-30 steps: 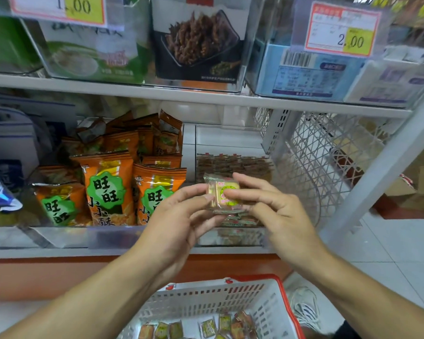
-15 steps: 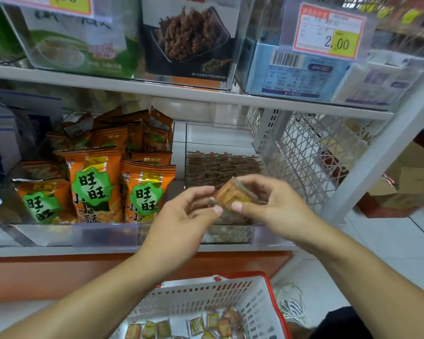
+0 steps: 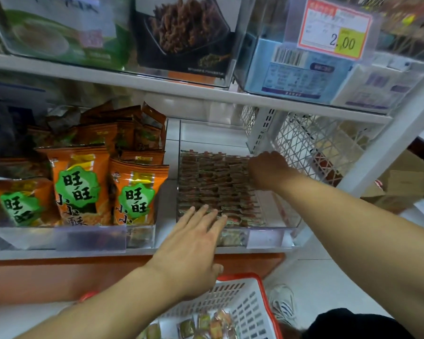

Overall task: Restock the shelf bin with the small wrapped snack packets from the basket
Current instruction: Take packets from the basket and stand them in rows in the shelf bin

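Head view, hands (image 3: 194, 250) over shelf bin (image 3: 267, 237)

The shelf bin (image 3: 267, 237) of snack packets (image 3: 216, 182) sits on the shelf (image 3: 137, 252), right of the large bags (image 3: 78, 184). The basket (image 3: 252, 311) lies below, in front.

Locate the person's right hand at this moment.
In the head view the right hand is reached deep into the clear shelf bin, at the back right of the rows of snack packets, beside the white mesh divider.
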A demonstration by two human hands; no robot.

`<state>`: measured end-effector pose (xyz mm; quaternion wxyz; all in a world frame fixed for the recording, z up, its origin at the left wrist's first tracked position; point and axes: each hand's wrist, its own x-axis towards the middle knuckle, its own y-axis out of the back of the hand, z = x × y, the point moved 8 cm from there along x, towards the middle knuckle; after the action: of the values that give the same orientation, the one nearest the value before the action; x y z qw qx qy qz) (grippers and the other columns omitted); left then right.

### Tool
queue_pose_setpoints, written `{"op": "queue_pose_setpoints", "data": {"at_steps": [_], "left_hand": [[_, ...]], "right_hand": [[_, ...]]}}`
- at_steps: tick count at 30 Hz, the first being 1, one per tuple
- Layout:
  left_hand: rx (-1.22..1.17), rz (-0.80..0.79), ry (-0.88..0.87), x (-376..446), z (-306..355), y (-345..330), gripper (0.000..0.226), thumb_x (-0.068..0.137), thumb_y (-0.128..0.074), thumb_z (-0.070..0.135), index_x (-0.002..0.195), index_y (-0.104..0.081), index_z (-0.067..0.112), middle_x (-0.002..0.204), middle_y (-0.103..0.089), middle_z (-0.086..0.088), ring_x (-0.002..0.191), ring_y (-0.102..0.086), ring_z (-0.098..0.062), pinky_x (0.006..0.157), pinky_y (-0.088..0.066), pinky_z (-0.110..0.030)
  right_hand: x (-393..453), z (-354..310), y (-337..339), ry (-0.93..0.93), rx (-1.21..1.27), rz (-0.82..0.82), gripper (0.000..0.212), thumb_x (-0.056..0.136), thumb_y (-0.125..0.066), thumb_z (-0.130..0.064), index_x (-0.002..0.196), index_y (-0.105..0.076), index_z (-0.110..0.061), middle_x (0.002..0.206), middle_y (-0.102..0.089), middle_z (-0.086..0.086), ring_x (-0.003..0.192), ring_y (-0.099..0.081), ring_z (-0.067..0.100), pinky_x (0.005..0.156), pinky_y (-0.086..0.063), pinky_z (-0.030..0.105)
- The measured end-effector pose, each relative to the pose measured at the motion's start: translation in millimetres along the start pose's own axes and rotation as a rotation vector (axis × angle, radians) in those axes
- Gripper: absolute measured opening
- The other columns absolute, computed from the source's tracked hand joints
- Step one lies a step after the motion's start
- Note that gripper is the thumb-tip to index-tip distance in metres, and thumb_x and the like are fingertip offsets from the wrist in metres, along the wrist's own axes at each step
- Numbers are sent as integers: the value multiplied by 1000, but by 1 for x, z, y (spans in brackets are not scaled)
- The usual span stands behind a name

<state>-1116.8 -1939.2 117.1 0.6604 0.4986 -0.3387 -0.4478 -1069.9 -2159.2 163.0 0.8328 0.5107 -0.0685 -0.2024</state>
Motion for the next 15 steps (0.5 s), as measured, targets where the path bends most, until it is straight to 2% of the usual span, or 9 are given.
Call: {"op": "queue_pose_setpoints", "data": {"at_steps": [3,6,8,11,13,15], "left_hand": [[-11,-17,-8,-1,0,-1,96,94,-56,55,162,7,26,171,6,3,155,16,-15,117,20,-30],[-6,-20,-12,-2,0,-1,96,95,-57,54,162,6,26,171,5,2,155,15,-15,116,20,-29],[-6,-14,-13,-2,0,-2,95,95,-57,53,162,5,27,171,3,2,156,13,-14,115,20,-28],[-14,2,-23,-2,-1,0,94,95,-58,51,162,3,26,171,0,2,156,9,-14,115,19,-27],[-6,18,-33,-2,1,5,95,94,-60,50,163,0,23,171,-3,2,156,6,-14,118,17,-27],[9,42,-27,-8,2,14,93,93,-63,45,163,-8,18,171,-8,-1,156,2,-16,122,11,-28]], "right_hand": [[7,-1,-12,37,-84,49,18,91,-60,-24,104,-64,-13,104,-69,9,104,-60,30,86,-40,37],[10,-4,-24,28,-125,38,32,90,-56,-18,120,-62,-7,121,-65,12,121,-51,33,103,-35,42],[12,-4,-26,1,-115,32,40,91,-55,-14,130,-55,-5,130,-62,14,127,-48,34,109,-31,43],[13,-3,-26,-19,-88,6,48,92,-57,-17,138,-48,-6,135,-59,17,129,-48,35,111,-31,41],[9,-5,-22,-20,-67,-24,37,93,-57,-18,129,-56,-8,130,-61,17,126,-49,35,109,-32,40],[-1,-12,-7,-20,-31,-29,30,94,-55,-15,122,-60,-6,124,-63,18,120,-54,35,101,-38,39]]}}
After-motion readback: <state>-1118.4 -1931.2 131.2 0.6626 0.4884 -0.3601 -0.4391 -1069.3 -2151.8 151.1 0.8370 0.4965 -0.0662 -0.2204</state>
